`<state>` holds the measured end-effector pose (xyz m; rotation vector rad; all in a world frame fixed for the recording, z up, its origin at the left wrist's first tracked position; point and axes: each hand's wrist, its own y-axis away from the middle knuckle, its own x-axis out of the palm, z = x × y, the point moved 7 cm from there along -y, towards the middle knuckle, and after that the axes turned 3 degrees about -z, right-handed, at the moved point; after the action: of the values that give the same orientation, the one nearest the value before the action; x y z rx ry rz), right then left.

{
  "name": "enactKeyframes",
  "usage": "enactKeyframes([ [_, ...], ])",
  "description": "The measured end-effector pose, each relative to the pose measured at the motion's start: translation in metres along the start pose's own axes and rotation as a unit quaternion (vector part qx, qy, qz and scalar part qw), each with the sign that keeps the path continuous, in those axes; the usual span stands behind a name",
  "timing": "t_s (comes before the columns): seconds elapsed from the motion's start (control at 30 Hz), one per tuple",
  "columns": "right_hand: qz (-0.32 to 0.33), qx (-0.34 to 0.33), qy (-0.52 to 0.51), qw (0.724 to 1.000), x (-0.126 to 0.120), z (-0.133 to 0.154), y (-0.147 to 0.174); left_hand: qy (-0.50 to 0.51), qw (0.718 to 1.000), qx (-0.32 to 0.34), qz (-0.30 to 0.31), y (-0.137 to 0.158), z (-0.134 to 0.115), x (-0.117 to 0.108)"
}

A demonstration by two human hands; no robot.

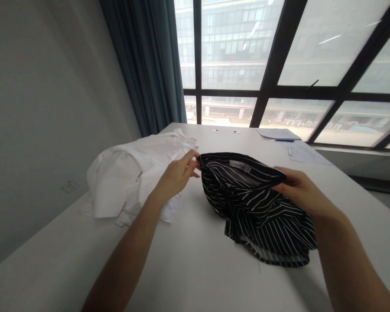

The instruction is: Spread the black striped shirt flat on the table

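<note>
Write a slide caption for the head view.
Left hand and right hand hold a striped garment open; white cloth lies on the table.

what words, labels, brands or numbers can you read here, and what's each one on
None can be read with certainty.
Label inside the striped garment: dark lettering shows, too blurred to read.
Far paper by the window: any print is too small and faint to read.
Near paper: likewise, nothing readable.

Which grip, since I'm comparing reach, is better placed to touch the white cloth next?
Likely the left grip, beside the white cloth; the right grip is farther. Both hold the striped garment.
</note>
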<state>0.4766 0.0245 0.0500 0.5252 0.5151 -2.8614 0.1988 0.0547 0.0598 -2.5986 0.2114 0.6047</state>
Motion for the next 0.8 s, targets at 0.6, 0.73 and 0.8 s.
enactKeyframes([
  [0.6, -0.047, -0.062, -0.332, 0.940, 0.083, 0.071, -0.080, 0.050, 0.995, -0.030, 0.081, 0.028, 0.030, 0.121],
  [0.73, -0.088, -0.125, -0.341, 0.928, 0.052, 0.100, -0.089, 0.043, 0.953, -0.082, 0.289, 0.070, 0.039, 0.140],
  [0.8, -0.122, -0.152, -0.333, 0.923, 0.018, 0.102, -0.103, 0.032, 0.932, -0.086, 0.352, 0.082, 0.045, 0.120],
])
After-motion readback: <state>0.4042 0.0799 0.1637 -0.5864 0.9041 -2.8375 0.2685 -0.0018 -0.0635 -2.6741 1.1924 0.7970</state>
